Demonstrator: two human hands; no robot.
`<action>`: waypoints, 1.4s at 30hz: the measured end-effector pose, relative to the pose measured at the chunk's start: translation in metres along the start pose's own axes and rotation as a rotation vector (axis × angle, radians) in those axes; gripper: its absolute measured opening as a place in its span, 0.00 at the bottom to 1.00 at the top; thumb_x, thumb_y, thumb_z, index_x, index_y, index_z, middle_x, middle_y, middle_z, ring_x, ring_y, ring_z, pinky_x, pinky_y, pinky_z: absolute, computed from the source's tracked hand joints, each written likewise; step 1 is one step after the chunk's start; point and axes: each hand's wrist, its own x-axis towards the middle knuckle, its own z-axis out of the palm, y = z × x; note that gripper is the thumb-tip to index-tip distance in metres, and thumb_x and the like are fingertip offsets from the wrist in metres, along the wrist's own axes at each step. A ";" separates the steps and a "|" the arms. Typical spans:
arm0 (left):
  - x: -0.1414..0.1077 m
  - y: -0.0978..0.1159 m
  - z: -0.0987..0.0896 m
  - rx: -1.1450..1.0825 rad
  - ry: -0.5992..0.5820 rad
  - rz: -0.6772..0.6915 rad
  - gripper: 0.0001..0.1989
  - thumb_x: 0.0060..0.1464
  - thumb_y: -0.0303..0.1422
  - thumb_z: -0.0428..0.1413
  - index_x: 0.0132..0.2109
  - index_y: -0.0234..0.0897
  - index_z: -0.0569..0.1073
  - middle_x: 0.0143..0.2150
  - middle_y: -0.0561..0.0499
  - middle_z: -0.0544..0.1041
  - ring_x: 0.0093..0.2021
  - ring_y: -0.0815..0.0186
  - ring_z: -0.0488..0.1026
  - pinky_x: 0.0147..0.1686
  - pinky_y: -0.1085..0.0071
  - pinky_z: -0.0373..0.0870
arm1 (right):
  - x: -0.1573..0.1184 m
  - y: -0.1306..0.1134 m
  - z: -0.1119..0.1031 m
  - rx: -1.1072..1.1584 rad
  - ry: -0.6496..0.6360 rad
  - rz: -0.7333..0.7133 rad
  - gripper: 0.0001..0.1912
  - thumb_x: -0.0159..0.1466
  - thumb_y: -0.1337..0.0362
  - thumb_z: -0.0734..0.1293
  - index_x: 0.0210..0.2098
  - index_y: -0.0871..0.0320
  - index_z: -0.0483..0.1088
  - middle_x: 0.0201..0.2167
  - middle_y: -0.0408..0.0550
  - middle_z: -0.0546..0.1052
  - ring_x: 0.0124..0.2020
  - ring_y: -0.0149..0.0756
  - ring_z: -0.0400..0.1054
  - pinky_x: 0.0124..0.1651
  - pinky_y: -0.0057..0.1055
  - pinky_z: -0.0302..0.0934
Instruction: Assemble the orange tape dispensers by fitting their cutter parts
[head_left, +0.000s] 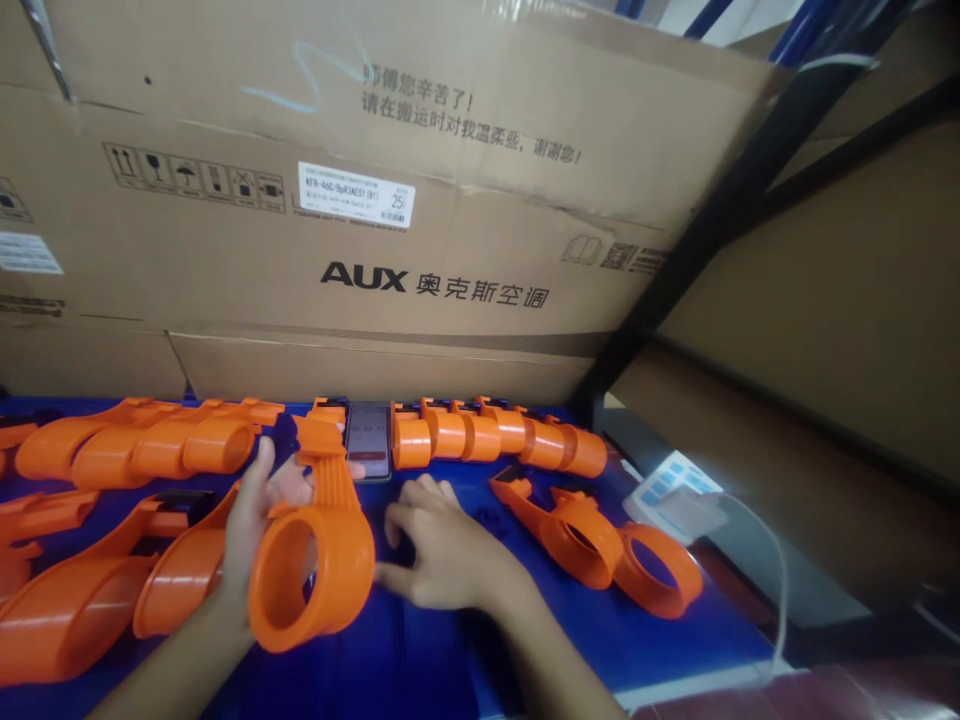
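Note:
My left hand [249,515] is closed around the handle of an orange plastic tape dispenser [346,570], its round ring hanging toward me and no roll inside. A dark blue part shows at the top of the handle. To the right of that ring is my right hand [450,550], fingers curled and apart from the thumb, with nothing seen in it. The thumb tip comes close to the ring's edge; whether it touches, I cannot tell. Beyond both hands, a phone [369,440] leans upright between orange dispensers.
More orange dispensers [480,437] stand in a row at the back right, others [161,450] at the left. Two [660,570] lie at the right on the blue surface [420,660]. Behind rises a large cardboard box [450,220]. A white cable [784,590] and dark metal post [675,250] are at right.

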 end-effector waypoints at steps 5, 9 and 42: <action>-0.003 -0.006 0.005 -0.002 -0.044 -0.003 0.33 0.56 0.61 0.55 0.46 0.34 0.82 0.26 0.47 0.80 0.21 0.62 0.75 0.21 0.69 0.72 | 0.001 0.001 0.009 -0.045 -0.120 -0.054 0.32 0.49 0.36 0.78 0.40 0.54 0.75 0.39 0.47 0.67 0.45 0.47 0.60 0.52 0.44 0.57; -0.005 -0.008 0.007 0.092 -0.040 -0.007 0.35 0.55 0.62 0.54 0.45 0.33 0.82 0.23 0.47 0.79 0.24 0.57 0.78 0.24 0.67 0.74 | 0.006 0.002 0.014 -0.082 -0.099 -0.048 0.26 0.58 0.40 0.75 0.41 0.55 0.74 0.42 0.49 0.67 0.45 0.46 0.59 0.49 0.42 0.57; -0.004 -0.021 0.007 0.090 -0.062 -0.014 0.36 0.55 0.57 0.59 0.54 0.26 0.79 0.28 0.43 0.81 0.30 0.52 0.80 0.34 0.61 0.76 | 0.019 0.010 0.005 0.384 0.722 0.268 0.13 0.64 0.64 0.66 0.23 0.55 0.63 0.23 0.40 0.67 0.30 0.35 0.62 0.38 0.31 0.55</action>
